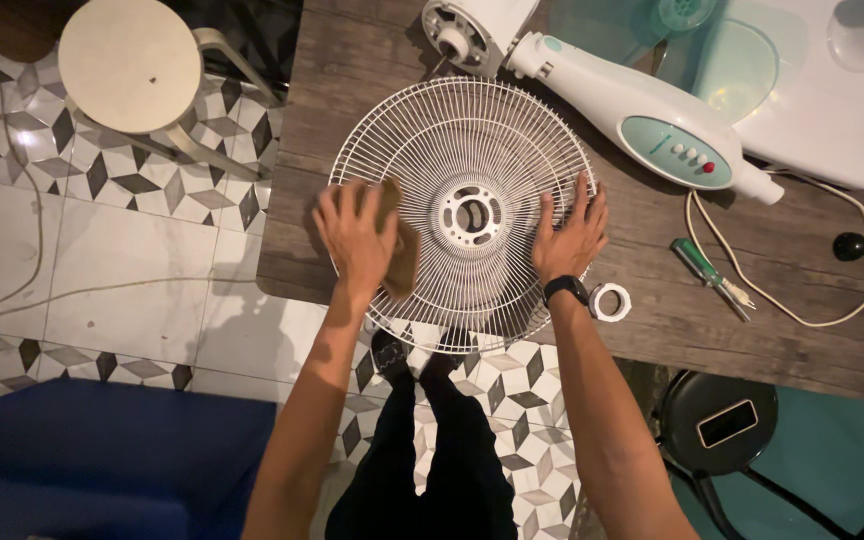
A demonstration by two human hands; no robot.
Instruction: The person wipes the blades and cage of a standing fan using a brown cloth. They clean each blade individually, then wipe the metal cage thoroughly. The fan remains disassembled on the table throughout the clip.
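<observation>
Plainly, from the head view, the white wire fan grille (467, 210) is lying on the worktop (352, 80) with its near edge overhanging, so hard pressing could be tipping it off. The left hand (357, 235) is closing on a brown pad (401, 250), pressing it to the wires; the right hand (572, 235) is lying open, fingers spread, steadying the rim. Both forearms are reaching forward.
</observation>
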